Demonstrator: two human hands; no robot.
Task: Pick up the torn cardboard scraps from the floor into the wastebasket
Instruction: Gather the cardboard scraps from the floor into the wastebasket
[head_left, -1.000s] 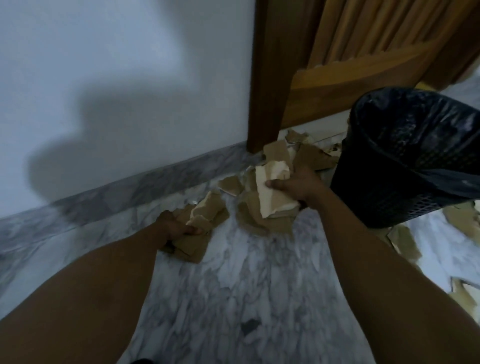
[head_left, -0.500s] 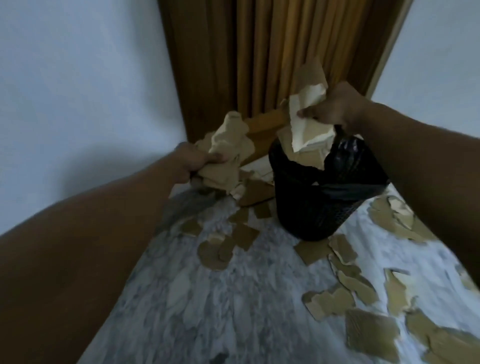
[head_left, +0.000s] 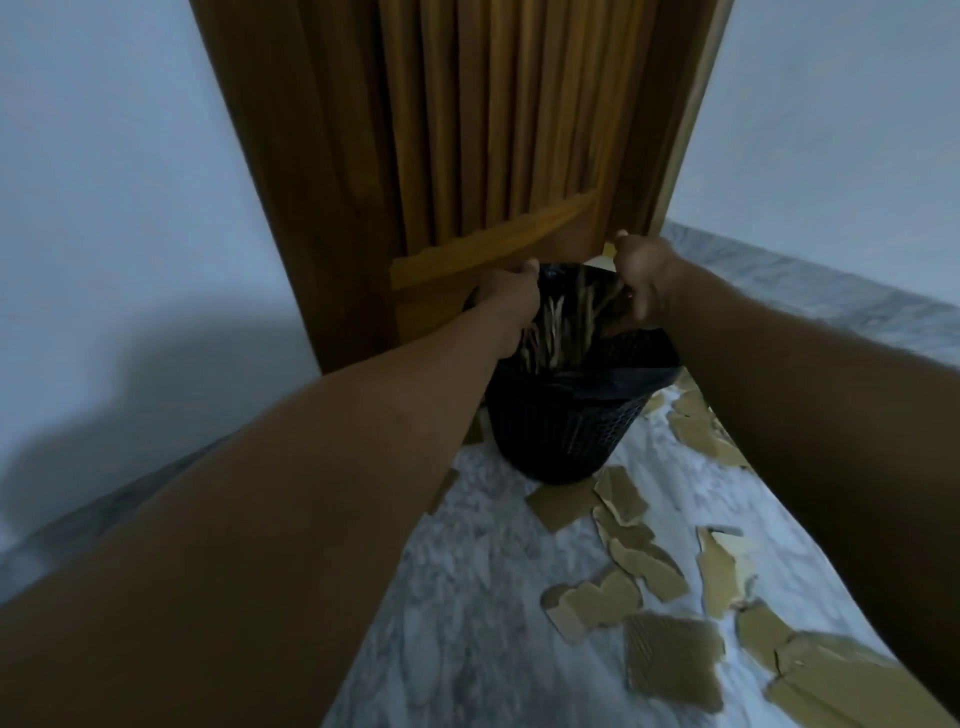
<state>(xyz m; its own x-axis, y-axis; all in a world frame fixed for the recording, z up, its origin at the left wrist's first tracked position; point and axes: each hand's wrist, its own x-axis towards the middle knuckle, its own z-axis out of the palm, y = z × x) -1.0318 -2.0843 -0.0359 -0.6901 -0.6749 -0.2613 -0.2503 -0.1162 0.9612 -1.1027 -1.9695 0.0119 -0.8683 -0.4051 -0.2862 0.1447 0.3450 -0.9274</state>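
- While both your hands are up over the wastebasket (head_left: 566, 415), a streaky blur of brown scraps (head_left: 561, 332) sits in its open mouth, so that load looks about in.
- Your left hand (head_left: 506, 296) is at the rim at 9 o'clock. Its fingers look curled, but I cannot tell if they grip anything.
- Your right hand (head_left: 641, 275) is at the rim at 3 o'clock, fingers bunched in a loose fist. No scrap shows in it.
- Lots is left. Many torn cardboard pieces (head_left: 623, 597) lie on the floor (head_left: 467, 597) from 3 to 5 o'clock of the bin, and a few peek out at 7 o'clock.
- The bin is round, black, with little holes in its side and a shiny black bag (head_left: 613, 376) folded over the rim.
- The scraps are flat, brown, with ragged edges. One (head_left: 670, 660) shows ridges.
- The floor is smooth grey-white marble. The door (head_left: 493, 130) at 12 o'clock is ribbed wood.
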